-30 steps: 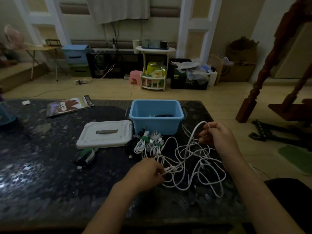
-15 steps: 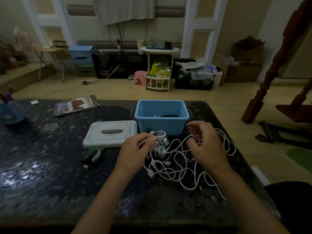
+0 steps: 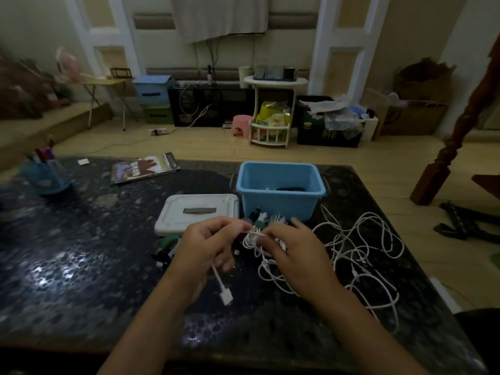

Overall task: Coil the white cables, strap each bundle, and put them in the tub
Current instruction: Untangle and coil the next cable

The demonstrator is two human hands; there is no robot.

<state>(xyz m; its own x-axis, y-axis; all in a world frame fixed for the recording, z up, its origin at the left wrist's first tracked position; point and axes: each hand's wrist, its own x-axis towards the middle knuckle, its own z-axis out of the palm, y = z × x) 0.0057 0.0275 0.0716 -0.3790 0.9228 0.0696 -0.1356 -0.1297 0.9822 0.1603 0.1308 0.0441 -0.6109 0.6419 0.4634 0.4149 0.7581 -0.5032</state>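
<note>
Pinching white cable (image 3: pixel 359 255), seemingly, both hands: left hand (image 3: pixel 208 244), right hand (image 3: pixel 292 253).

A dark speckled stone table (image 3: pixel 81 266) fills the near scene. At its far middle stands 1 blue tub (image 3: pixel 280 197), with 1 white lid (image 3: pixel 197 212) lying flat just left of it. A magazine (image 3: pixel 144 167) lies at the far left, beside a blue pen holder (image 3: pixel 44 174) and 1 small white scrap (image 3: pixel 83 161). Loose white cables (image 3: pixel 362 255) sprawl across the right side, and strapped cable bundles (image 3: pixel 266 219) sit against the tub's near wall.
</note>
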